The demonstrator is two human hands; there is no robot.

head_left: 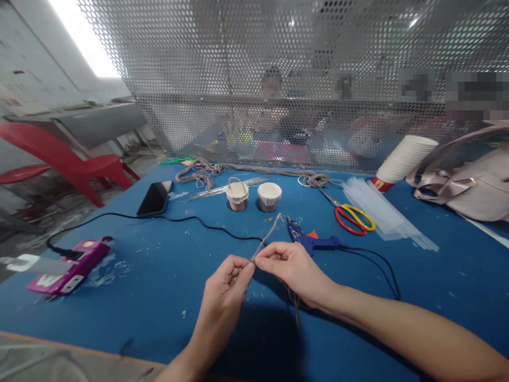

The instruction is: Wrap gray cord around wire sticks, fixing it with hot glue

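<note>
Both hands meet over the front middle of the blue table. My left hand (228, 286) pinches a thin grey-brown cord (271, 229) between thumb and fingers. Right beside it, my right hand (292, 265) grips the same cord, with fingertips nearly touching the left ones. One twisted end sticks up and away, and loose strands hang below my right hand. Just beyond that hand lies a blue glue gun (314, 243) with a black cable. Farther back stand two small cups with white tops, one (237, 196) with a cord handle, the other (269, 197) without.
On the blue table (159, 286) are a purple power strip (71, 268), a phone (155, 198), cord bundles (201, 172), wires, scissors (353, 217), translucent strips (389, 215), stacked paper cups (405, 162) and a bag (473, 180). A perforated metal screen (238, 63) rises behind; people sit beyond it.
</note>
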